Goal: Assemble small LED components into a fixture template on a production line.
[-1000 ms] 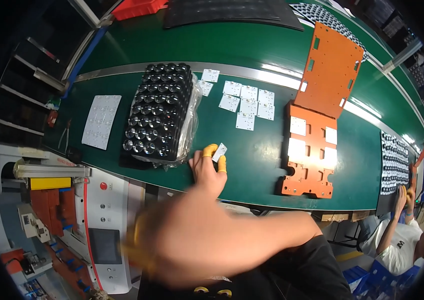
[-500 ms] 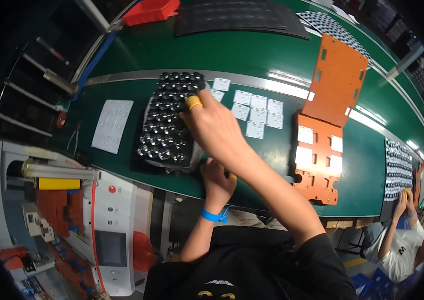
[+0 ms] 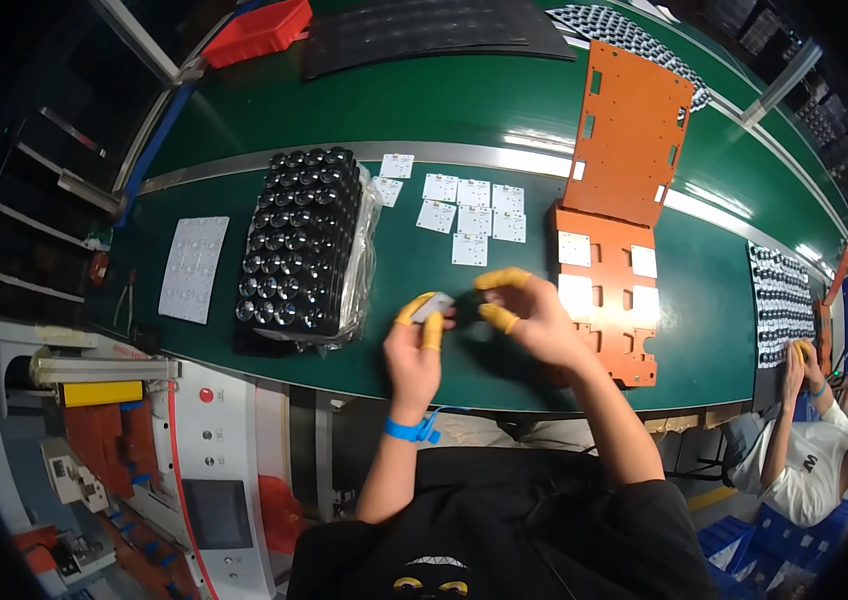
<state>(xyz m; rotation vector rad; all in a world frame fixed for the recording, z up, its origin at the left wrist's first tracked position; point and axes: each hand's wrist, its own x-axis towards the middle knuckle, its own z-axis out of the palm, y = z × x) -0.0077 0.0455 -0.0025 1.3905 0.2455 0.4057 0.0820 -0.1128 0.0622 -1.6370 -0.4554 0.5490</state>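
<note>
My left hand (image 3: 418,350) pinches a small white square board (image 3: 431,307) between its yellow-capped thumb and forefinger, just above the green belt (image 3: 424,120). My right hand (image 3: 532,318), also with yellow fingertip caps, sits right beside it, its fingers curled toward the board. Whether those fingers hold a small dark part is not clear. A black tray of round dark lenses (image 3: 302,245), lying in a clear bag, is to the left of both hands. Several loose white square boards (image 3: 472,210) lie behind the hands.
An orange fixture plate (image 3: 612,300) holding white boards lies to the right, and a second orange plate (image 3: 636,125) lies behind it. A white sheet (image 3: 192,268) is at far left. A grey machine (image 3: 194,470) stands below the belt. A co-worker (image 3: 809,450) sits at right.
My right hand has drawn back from the lens tray to meet my left hand, which has risen a little with the white board.
</note>
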